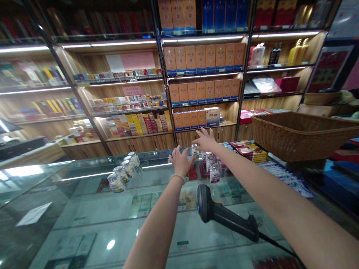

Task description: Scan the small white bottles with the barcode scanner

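Both my arms stretch over a glass display counter (pixel 112 220). My left hand (pixel 180 161), with a bracelet at its wrist, has its fingers spread and holds nothing. Fingers also apart, my right hand (pixel 206 142) is over the far part of the counter. A small clear-lidded jar (pixel 195 151) stands between the two hands, close to the right fingers; whether they touch it I cannot tell. Jars with pink labels (pixel 214 173) are grouped beneath my right forearm, partly hidden. To the left, a row of pale-filled jars (pixel 128 168) runs along the glass.
A black barcode scanner (pixel 224 216) lies on the glass between my forearms, its cable running right. At right are a wicker basket (pixel 303 134), red-and-yellow packets (pixel 252 150) and blue-white sachets (pixel 286 177). Shelves with orange boxes (pixel 206 58) stand behind the counter.
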`<state>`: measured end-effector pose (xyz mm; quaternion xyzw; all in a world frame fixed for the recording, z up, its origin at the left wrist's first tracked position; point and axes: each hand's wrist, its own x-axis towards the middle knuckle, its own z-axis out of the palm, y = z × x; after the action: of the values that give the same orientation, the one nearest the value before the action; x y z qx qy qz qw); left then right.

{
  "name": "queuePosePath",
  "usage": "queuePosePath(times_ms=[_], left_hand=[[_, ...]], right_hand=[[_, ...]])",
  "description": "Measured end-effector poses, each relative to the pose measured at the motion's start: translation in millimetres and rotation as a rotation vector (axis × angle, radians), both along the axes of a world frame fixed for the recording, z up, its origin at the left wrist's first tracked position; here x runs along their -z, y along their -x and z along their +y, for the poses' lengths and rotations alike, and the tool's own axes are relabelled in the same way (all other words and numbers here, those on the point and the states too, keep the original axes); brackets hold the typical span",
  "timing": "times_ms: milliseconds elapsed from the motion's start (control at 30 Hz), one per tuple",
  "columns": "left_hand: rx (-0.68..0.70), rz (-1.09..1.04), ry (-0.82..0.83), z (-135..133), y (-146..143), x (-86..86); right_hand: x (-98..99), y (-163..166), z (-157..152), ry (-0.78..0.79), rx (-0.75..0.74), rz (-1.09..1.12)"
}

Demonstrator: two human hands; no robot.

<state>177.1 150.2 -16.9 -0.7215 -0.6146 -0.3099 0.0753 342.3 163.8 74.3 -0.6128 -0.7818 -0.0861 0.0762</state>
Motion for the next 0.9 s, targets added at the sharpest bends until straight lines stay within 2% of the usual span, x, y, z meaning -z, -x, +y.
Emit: queuePosePath(times_ms=[400, 567, 733, 900], left_hand=[[0.06, 0.072, 0.047, -3.5, -2.1, -1.2], [0.084, 0.101, 0.001, -7.9, -4.0, -2.1], [0.129, 0.112, -0.04, -16.7, -0.4, -8.0], [0.135, 0.071, -0.051, -34.9, 12.4, -26.3]], right_hand=[[1.8, 2.4, -1.5, 0.019, 0.029, 0.029], [0.2, 6.7, -8.3, 0.024, 0.026, 0.024], [-9.6, 13.8, -26.1, 0.015, -0.009, 0.0], [-30.1, 22.7, -48.6, -0.004, -0.037, 0.007]])
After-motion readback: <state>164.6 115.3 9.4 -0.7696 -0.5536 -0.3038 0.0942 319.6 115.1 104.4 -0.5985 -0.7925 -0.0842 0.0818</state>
